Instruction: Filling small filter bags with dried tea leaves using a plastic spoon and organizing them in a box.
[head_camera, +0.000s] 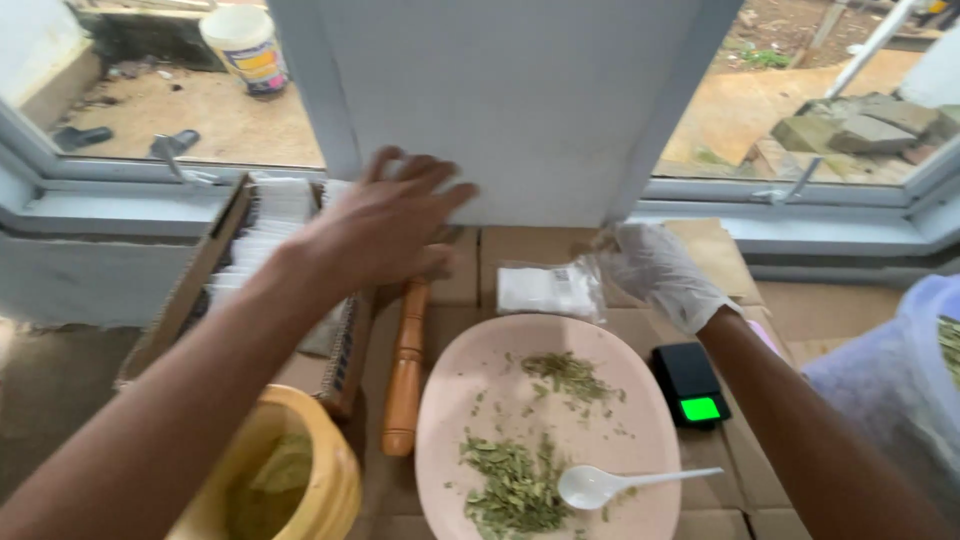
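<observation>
Pinching a clear packet (550, 290), gloved right hand (655, 270); left hand (385, 225) spread open.

Small clear plastic packet (550, 290) with white label, lying flat beyond pink plate, corner seemingly pinched by gloved fingers

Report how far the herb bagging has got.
Done: dried leaves lie on the pink plate with a white spoon; the scale is lit. In hand: gloved right hand holds a clear bag; bare left hand reaches over the box. Left: the leaves remain unbagged.
</observation>
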